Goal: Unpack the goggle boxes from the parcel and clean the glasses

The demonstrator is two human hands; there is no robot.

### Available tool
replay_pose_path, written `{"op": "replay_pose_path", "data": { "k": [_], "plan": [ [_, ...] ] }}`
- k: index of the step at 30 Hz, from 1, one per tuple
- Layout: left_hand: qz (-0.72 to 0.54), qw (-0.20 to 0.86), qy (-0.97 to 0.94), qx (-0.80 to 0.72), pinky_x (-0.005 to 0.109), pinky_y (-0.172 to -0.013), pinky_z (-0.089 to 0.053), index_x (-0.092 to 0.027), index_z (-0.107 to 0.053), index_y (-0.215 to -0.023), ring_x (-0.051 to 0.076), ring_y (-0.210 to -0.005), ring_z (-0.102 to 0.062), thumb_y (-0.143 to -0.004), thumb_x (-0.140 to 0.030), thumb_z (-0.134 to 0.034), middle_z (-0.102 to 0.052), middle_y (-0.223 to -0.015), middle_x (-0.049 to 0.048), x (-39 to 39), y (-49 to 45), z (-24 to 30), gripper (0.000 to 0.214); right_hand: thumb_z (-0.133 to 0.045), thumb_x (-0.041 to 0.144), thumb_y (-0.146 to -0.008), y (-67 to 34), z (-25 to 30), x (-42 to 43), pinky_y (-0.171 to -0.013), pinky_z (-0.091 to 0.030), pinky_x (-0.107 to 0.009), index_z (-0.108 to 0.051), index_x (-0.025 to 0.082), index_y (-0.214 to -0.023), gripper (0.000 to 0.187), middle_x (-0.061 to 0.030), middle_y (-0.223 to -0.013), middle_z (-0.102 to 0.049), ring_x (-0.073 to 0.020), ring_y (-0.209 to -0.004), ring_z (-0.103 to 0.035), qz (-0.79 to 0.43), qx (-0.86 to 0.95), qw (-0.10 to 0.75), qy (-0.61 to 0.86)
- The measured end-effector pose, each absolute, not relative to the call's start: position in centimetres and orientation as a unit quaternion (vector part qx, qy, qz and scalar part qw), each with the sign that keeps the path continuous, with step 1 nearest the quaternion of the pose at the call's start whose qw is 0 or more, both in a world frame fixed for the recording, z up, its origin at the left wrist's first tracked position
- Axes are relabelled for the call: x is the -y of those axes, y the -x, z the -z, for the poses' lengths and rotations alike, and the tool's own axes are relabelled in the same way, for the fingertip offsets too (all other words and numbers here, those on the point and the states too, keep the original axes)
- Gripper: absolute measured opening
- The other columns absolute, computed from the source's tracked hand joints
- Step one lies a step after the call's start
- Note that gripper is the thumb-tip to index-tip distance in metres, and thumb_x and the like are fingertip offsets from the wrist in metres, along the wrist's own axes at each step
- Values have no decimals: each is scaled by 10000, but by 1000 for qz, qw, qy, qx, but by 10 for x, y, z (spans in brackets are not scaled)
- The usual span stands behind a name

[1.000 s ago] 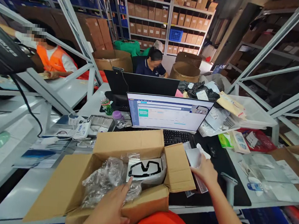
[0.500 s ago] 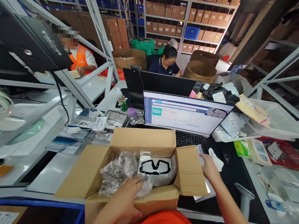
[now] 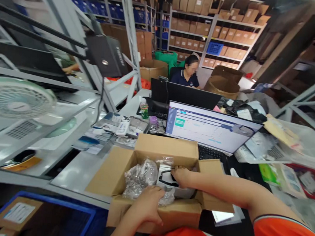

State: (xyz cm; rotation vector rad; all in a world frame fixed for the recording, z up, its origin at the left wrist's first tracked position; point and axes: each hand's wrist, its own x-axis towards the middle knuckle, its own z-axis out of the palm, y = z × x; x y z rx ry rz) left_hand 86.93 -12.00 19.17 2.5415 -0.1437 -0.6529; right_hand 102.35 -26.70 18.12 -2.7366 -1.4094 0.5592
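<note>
An open cardboard box (image 3: 120, 170) stands at the near edge of the desk. Inside lie crumpled clear plastic wrap (image 3: 139, 177) and a white packet printed with black goggles (image 3: 166, 175). My left hand (image 3: 148, 205) rests curled over the box's near wall, fingers touching the plastic wrap. My right hand (image 3: 182, 176) reaches across into the box and lies on the goggles packet, fingers bent down over it; whether it grips the packet is hidden.
A lit monitor (image 3: 211, 128) and keyboard (image 3: 209, 153) stand behind the box. A desk fan (image 3: 15, 98) is at the left, a blue crate (image 3: 35, 217) below left. Papers and trays crowd the right side. A person sits behind a second monitor (image 3: 184, 94).
My right hand left the papers right of the box and moved into the box onto the goggles packet. The view swung left. My left hand stayed on the near wall.
</note>
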Motion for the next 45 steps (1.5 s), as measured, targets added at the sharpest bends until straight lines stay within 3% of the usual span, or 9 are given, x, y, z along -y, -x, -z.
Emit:
{"op": "replay_pose_path", "data": {
  "k": [5,9,14,19,26,29,33,41,45],
  "plan": [
    [247,261,-932,39,463,-1021,-478,-210,-687,-1128,378,-1109,-627,-450,-552,-883,-692,-1182,132,122,-870,-186,785,-667,335,-948,-1000,-138,273,-1020,-487,-521,-569,150,-1326,432,-124,-1300,-610,-287,-1182,-594,-153,451,-82,875],
    [274,273,-922,25,468,-1062,-471,-153,-593,-1313,404,-1235,-575,-426,-507,-902,-620,-1339,194,127,-869,-179,1004,-621,324,-978,-984,-119,277,-1008,-491,-508,-581,159,-1303,366,-116,-1301,-607,-275,-1165,-598,-125,420,-109,892],
    [302,262,-917,-4,448,-1063,-488,-82,-422,-1473,408,-1265,-572,-383,-332,-933,-551,-1405,261,135,-864,-179,1229,-612,221,-975,-973,-109,283,-1121,-392,-565,-547,158,-1366,401,-132,-1452,-520,-313,-1353,-477,-112,408,-104,900],
    [301,247,-921,-17,441,-1084,-470,-84,-257,-1563,401,-1267,-575,-376,-286,-946,-554,-1407,264,141,-853,-182,1387,-673,320,-949,-978,-104,278,-1031,-493,-524,-540,152,-1373,475,-135,-1342,-595,-295,-1210,-590,-115,389,-84,910],
    [262,232,-936,19,475,-992,-503,-210,-652,-1244,395,-1118,-617,-391,-436,-951,-678,-1219,142,145,-842,-181,932,-638,299,-971,-968,-89,280,-1128,-387,-599,-508,172,-1422,486,-141,-1460,-521,-327,-1349,-491,-120,381,-39,916],
    [252,233,-939,36,439,-999,-492,-227,-680,-1186,365,-1128,-608,-410,-420,-948,-672,-1226,112,147,-842,-181,843,-640,301,-964,-967,-87,286,-1165,-320,-617,-456,172,-1471,555,-157,-1523,-456,-348,-1416,-408,-131,387,-18,913],
    [235,235,-942,41,426,-969,-502,-221,-685,-1142,345,-1113,-598,-396,-403,-964,-671,-1199,90,147,-844,-182,817,-701,364,-909,-978,-94,284,-1133,-353,-594,-466,188,-1449,615,-142,-1509,-450,-349,-1365,-443,-156,392,-8,907],
    [220,243,-944,24,407,-998,-492,-243,-638,-1237,330,-1173,-566,-399,-395,-957,-638,-1249,82,147,-838,-179,910,-681,386,-921,-972,-109,276,-1107,-366,-583,-499,185,-1403,553,-128,-1443,-491,-336,-1310,-474,-169,377,-25,910],
    [219,246,-944,16,413,-1018,-481,-252,-624,-1267,328,-1181,-561,-416,-402,-943,-630,-1258,79,149,-834,-179,922,-622,355,-968,-969,-125,276,-1021,-462,-519,-539,179,-1356,434,-114,-1340,-575,-288,-1195,-569,-176,375,-42,909]
  ]
}}
